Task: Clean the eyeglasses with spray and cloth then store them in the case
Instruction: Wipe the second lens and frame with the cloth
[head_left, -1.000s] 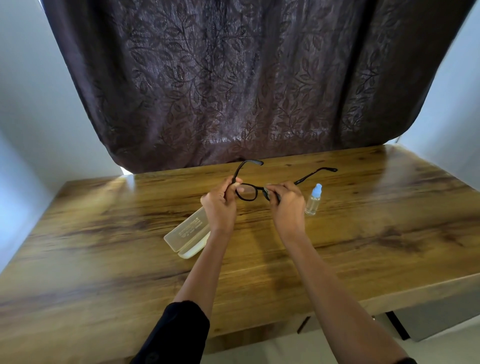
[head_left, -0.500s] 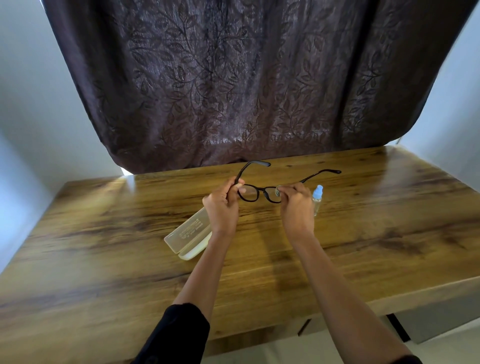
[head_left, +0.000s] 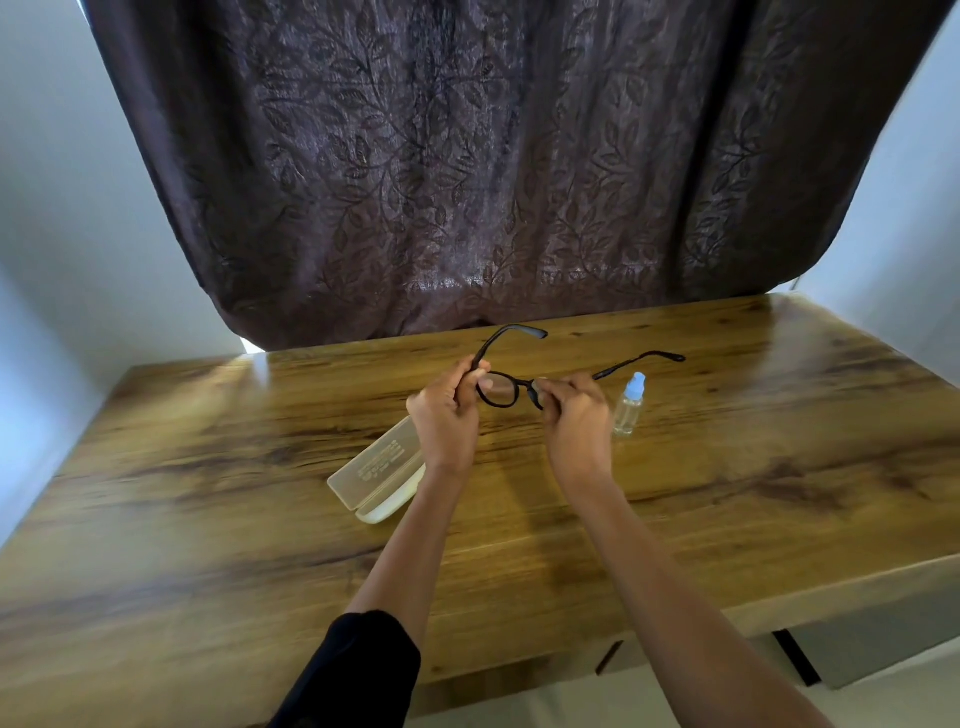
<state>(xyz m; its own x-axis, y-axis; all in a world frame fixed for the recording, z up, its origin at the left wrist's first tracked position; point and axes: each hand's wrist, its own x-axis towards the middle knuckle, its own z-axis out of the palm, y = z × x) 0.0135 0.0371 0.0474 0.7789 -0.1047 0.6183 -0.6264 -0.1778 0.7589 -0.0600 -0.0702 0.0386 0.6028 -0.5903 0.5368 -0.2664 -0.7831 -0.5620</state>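
1. The eyeglasses (head_left: 497, 389) are held in the air above the desk (head_left: 208, 467), near its middle, with both arms unfolded and pointing away from the person toward the curtain (head_left: 467, 156).
2. The left hand (head_left: 447, 415) pinches the left end of the black frame, where the arm joins it. Its thumb and fingers are curled round that corner.
3. The right hand (head_left: 576, 415) has its fingers curled round the right lens and covers most of it. Only the left lens and the bridge show between the two hands.
4. The spray bottle (head_left: 628, 405), clear with a pale blue cap, stands upright on the desk just to the right of the right hand, apart from it.
5. The case (head_left: 379, 470) lies on the desk below and to the left of the left hand, partly hidden by that wrist. It has a clear lid over a cream base; whether it is fully closed cannot be told.
6. A black sleeve (head_left: 358, 670) covers the left upper arm at the bottom edge of the picture.
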